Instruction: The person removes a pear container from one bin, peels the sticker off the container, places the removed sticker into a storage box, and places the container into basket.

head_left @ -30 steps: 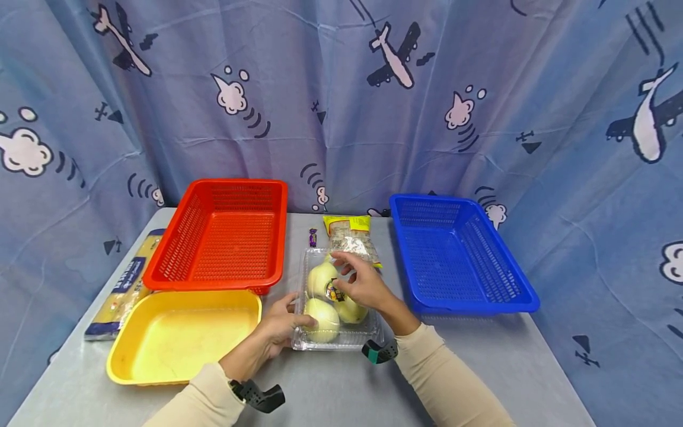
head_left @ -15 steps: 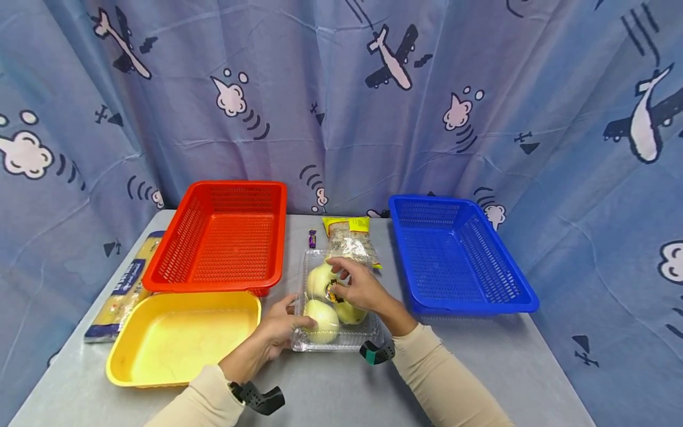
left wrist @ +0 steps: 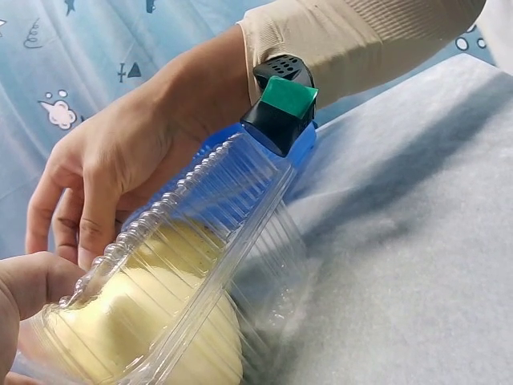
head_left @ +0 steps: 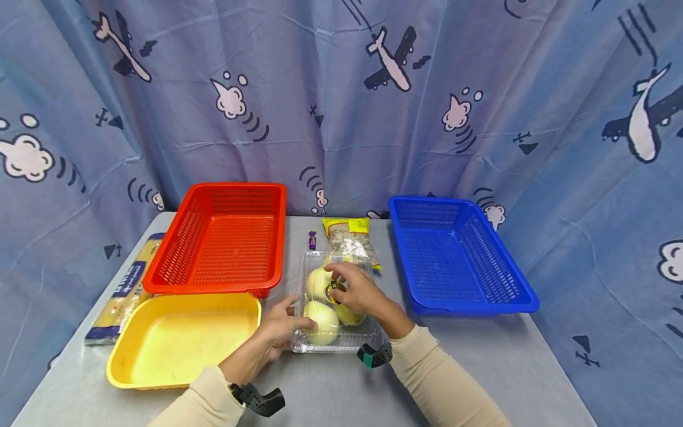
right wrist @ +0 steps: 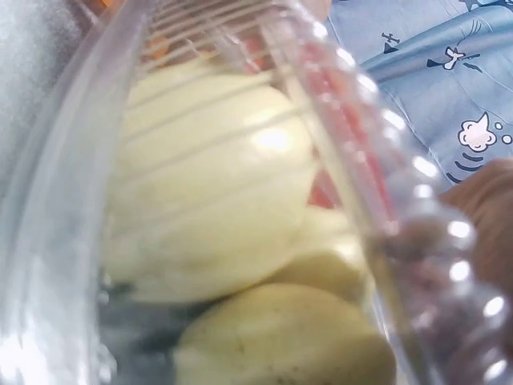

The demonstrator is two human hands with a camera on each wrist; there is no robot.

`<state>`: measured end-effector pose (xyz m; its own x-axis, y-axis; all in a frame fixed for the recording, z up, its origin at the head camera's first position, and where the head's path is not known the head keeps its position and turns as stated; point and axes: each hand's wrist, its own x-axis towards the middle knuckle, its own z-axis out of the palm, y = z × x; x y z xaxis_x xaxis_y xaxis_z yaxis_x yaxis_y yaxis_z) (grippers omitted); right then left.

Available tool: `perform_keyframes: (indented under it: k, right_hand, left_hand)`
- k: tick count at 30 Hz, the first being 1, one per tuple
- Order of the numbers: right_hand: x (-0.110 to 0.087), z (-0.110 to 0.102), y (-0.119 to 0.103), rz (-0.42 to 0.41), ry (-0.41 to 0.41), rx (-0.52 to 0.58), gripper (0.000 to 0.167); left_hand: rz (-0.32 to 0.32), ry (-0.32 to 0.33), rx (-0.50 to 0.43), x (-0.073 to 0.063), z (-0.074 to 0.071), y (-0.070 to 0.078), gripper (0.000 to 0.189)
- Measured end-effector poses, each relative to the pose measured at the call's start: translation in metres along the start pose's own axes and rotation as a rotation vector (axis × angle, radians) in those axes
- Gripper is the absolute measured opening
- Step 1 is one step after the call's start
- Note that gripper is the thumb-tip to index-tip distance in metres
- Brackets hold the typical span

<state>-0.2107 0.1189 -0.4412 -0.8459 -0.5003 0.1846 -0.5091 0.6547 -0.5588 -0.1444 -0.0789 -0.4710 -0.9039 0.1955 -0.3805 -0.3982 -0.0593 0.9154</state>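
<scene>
A clear plastic clamshell box (head_left: 349, 342) holding several pale yellow fruits (head_left: 322, 324), which look like pears, lies on the grey table. My left hand (head_left: 280, 327) grips its left side, thumb on top; the fingers at the side are partly hidden. Over the lid, my right hand (head_left: 361, 290) has its fingers bent, the thumb beside a dark round sticker (head_left: 331, 293). Whether those fingertips press the lid is hard to tell. In the left wrist view, the ridged box edge (left wrist: 160, 204) passes in front of the right hand. The right wrist view shows the fruits (right wrist: 208, 176) blurred through plastic.
A red basket (head_left: 284, 237) and a yellow tray (head_left: 255, 320) stand on the left, a long yellow-and-blue packet (head_left: 125, 284) beside them. On the right stands a blue basket (head_left: 512, 307). Behind the box lie a yellow-topped bag (head_left: 347, 228) and a small purple wrapped candy (head_left: 312, 240).
My right hand has shifted slightly left and down over the lid, its fingers drawing in closer to the sticker. My left hand and the box stay in place.
</scene>
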Motion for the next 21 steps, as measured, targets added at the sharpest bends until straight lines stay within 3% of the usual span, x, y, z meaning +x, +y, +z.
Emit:
perform_keyframes:
  k: [16, 21]
  right_hand:
    - [-0.001, -0.0011, -0.0052, 0.041, -0.013, -0.053, 0.041]
    - [-0.0016, -0.0015, -0.0067, 0.073, -0.034, -0.065, 0.031]
  left_hand:
    - [0.01, 0.006, 0.011, -0.0006, 0.0006, -0.001, 0.087]
    - [0.013, 0.007, 0.009, 0.0005, 0.0003, -0.0025, 0.088]
